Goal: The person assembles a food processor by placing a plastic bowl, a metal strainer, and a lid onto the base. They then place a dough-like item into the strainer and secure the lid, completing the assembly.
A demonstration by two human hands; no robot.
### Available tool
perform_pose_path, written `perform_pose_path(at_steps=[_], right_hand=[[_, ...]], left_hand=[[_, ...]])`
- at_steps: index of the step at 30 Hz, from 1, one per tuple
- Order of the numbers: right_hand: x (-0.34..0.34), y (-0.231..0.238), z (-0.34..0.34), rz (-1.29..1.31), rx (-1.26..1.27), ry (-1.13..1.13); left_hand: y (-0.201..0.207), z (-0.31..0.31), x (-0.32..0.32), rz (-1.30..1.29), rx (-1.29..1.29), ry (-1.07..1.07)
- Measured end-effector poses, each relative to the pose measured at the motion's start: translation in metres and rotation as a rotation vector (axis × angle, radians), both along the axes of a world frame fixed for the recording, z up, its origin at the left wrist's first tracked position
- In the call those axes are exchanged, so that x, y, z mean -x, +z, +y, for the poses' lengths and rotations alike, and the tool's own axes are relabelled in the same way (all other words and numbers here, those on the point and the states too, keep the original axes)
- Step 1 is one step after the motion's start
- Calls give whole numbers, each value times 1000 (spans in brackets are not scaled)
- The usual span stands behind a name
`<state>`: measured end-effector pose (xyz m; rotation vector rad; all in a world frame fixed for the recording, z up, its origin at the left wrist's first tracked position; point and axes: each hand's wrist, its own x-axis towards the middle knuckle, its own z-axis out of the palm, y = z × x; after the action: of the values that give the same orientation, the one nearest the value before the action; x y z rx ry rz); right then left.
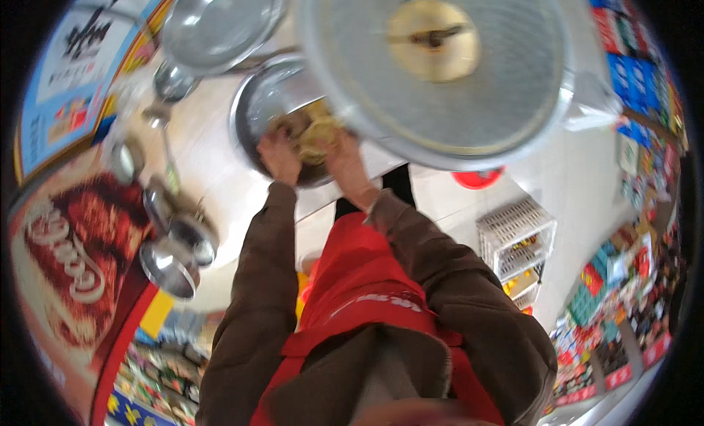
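Note:
Both of my hands reach into a shiny steel basin (242,118) at the middle of the table. Yellowish and brown lumps of food (317,141), perhaps dough, lie in it; blur hides their exact kind. My left hand (279,154) closes against the brown left side of the lumps. From the other side, my right hand (346,162) holds the yellow part, its fingertips partly hidden. A large round metal lid (506,81) with a pale centre disc and a dark handle overlaps the basin's right side in this view.
A steel bowl (220,30) stands behind on the left. Several ladles and small steel bowls (170,268) line the left side. On the floor are a red basin (478,178) and white plastic baskets (517,231). Packed goods (598,286) fill the right side.

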<state>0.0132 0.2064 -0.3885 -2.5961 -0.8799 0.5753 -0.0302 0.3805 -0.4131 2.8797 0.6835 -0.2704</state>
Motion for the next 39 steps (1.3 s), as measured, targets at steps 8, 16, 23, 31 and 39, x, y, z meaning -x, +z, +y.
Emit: perform_pose_path(at_steps=[8,16,23,31,39], right_hand=[[-14,43,-37,25,-526,-139],[-11,74,-64,167,-421,-174],[-14,109,-57,261,-412,-107],[-12,132,-26,211,-516,102],[-9,163,17,478,-591,43]], left_hand=[[7,-10,-24,177,-129,70],[-11,55,-16,120,606,248],[60,58,24,1,1482,984],[150,33,51,-204,1610,1053],[221,9,48,-455,1607,596]])
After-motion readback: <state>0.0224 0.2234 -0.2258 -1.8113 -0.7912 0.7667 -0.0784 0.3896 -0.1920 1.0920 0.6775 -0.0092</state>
